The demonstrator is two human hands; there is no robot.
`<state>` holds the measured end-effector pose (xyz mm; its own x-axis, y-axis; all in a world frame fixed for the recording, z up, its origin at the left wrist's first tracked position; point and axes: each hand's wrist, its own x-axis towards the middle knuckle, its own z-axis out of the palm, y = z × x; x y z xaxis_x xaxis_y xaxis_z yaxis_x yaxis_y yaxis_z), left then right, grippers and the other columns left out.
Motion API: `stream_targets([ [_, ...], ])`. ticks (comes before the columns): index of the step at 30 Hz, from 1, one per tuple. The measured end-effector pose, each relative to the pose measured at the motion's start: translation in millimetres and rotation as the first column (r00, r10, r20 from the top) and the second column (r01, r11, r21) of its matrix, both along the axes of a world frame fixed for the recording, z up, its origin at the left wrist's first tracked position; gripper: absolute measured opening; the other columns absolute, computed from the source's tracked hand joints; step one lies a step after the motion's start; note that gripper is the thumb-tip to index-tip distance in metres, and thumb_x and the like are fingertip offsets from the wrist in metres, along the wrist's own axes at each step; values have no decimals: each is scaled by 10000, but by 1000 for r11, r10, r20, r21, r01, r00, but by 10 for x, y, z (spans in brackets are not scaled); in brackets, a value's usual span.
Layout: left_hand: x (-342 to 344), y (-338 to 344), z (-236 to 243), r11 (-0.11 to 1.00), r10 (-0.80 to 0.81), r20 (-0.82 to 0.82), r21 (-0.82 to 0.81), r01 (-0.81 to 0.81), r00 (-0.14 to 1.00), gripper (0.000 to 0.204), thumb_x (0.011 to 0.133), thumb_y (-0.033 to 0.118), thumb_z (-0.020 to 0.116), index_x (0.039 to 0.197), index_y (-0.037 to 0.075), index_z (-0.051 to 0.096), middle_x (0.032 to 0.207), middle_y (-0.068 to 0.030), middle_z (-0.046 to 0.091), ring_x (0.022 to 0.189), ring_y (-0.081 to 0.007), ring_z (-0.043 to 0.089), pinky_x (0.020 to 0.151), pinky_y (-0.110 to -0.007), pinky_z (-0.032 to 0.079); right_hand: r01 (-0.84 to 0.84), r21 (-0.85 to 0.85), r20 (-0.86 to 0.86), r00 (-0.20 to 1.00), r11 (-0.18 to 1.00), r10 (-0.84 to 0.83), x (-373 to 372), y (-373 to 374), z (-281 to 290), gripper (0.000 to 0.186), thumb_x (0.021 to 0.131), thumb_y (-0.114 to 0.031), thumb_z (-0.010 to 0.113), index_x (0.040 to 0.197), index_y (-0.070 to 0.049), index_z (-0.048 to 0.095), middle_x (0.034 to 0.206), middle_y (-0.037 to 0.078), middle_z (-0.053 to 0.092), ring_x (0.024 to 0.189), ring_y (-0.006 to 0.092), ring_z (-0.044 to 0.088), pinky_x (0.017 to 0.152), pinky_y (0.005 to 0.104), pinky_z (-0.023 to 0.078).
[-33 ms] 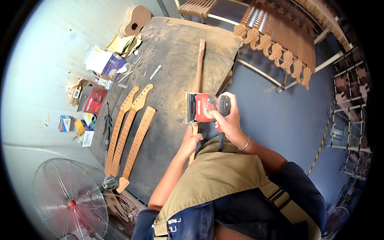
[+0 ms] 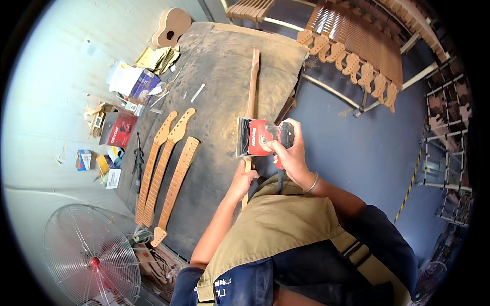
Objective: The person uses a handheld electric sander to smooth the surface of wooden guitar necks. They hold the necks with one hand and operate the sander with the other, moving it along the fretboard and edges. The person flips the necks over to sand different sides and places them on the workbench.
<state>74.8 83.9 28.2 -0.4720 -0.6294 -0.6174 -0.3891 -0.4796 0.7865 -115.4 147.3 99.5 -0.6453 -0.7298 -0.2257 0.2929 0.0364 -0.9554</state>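
Note:
My right hand (image 2: pixel 292 159) is wrapped round the back of a red and black power sander (image 2: pixel 262 137). The sander's flat pad lies against a narrow wooden guitar neck and hides part of it. Just on the near side of the pad, my left hand (image 2: pixel 243 179) grips the pale neck (image 2: pixel 248 164), whose near end runs down to my apron. Beyond the sander a brown length of wood (image 2: pixel 253 84) lies in line on the workbench (image 2: pixel 219 81); whether it is the same piece I cannot tell. A dark cord (image 2: pixel 280 182) hangs from the sander.
Left on the bench lie several guitar necks (image 2: pixel 176 186) and a dark air gun (image 2: pixel 138 160). Boxes (image 2: pixel 121 130), papers and a guitar body (image 2: pixel 172 28) line the wall. A fan (image 2: pixel 95 260) stands at lower left. At far right a rack holds many necks (image 2: pixel 352 64).
The whole view has shifted very slightly. Both hands, the sander and the neck keep practically the same places.

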Motion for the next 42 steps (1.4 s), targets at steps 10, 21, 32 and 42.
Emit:
stream_targets([
  [10, 37, 5, 265, 939, 187, -49, 303, -164, 981, 383, 856, 17, 636, 1229, 83, 579, 944, -55, 588, 683, -162, 529, 614, -299, 432, 83, 33, 278, 956, 996, -89, 99, 1, -204, 569, 895, -72, 799, 1379, -144, 507, 997, 24, 635, 632, 88, 596, 513, 276, 509],
  [21, 657, -80, 144, 725, 407, -373, 687, -47, 834, 458, 740, 40, 633, 1196, -7, 643, 1030, -178, 661, 847, -263, 596, 723, -362, 502, -352, -136, -704, 692, 926, 160, -338, -421, -241, 692, 727, -105, 883, 1371, -87, 631, 1210, 132, 697, 1111, 344, 718, 993, 422, 586],
  [32, 580, 92, 313, 813, 401, -241, 539, -222, 884, 506, 734, 43, 638, 1235, -34, 642, 1098, -184, 720, 954, -303, 677, 844, -414, 570, -666, 41, -781, 444, 745, 439, -309, -293, 124, 771, 648, -113, 908, 1371, -111, 639, 1241, 125, 676, 1035, 372, 742, 869, 444, 631],
  [42, 331, 330, 314, 926, 339, -134, 221, -306, 931, 490, 750, -77, 663, 1230, 9, 611, 1104, -80, 661, 1021, -229, 657, 974, -349, 533, -659, 85, -811, 391, 747, 436, -459, -257, 385, 777, 641, -196, 940, 1371, -134, 681, 1150, 92, 723, 947, 335, 754, 787, 425, 622],
])
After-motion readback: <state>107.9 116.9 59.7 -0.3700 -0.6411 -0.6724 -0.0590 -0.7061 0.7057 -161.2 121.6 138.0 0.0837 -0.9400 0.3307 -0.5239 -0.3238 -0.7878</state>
